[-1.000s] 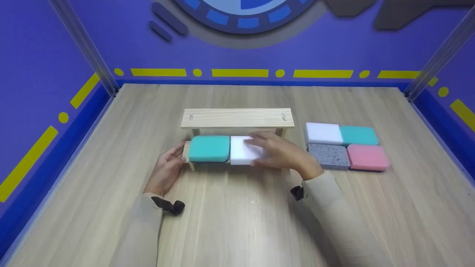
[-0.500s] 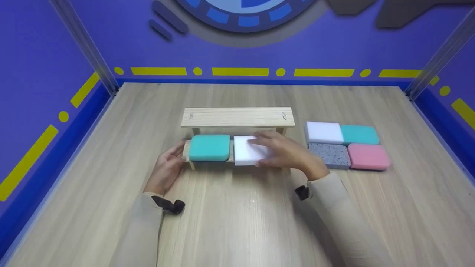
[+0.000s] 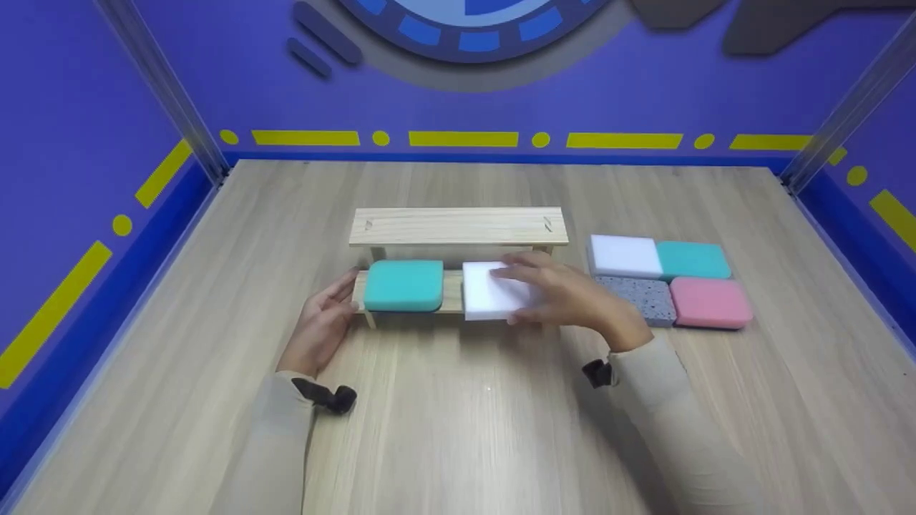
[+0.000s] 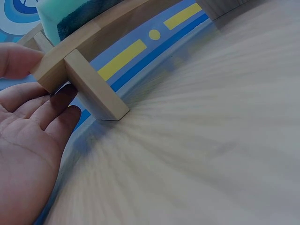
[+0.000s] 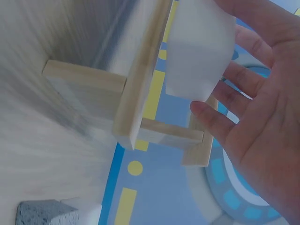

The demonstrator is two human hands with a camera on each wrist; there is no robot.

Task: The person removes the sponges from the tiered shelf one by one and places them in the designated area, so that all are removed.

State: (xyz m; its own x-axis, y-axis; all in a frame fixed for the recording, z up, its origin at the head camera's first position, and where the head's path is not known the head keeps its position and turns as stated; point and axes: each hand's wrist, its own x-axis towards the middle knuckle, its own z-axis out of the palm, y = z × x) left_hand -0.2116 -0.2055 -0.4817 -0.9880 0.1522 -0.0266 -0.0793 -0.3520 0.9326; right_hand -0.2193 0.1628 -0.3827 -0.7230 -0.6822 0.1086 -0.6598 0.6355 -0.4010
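A two-step wooden stand point(image 3: 452, 292) stands at the middle of the table. My left hand point(image 3: 323, 322) holds the left end of its lower step, thumb and fingers about the board's end in the left wrist view. A teal sponge point(image 3: 404, 285) with a dark underside lies on that step's left part. My right hand point(image 3: 569, 295) grips a white sponge point(image 3: 486, 290) from its right side, over the right part of the lower step. In the right wrist view a gap shows between the white sponge point(image 5: 201, 51) and the step's board point(image 5: 140, 79).
Right of the stand, another white sponge point(image 3: 625, 255), a teal sponge point(image 3: 694, 260), a speckled grey block point(image 3: 642, 300) and a pink sponge point(image 3: 710, 302) lie together in two rows. The stand's upper step point(image 3: 458, 226) is behind. Blue-purple walls point(image 3: 458, 107) enclose the table.
My right hand has moved the white sponge rightward, away from the teal sponge, so bare board shows between them. My left hand stays at the stand's left end.
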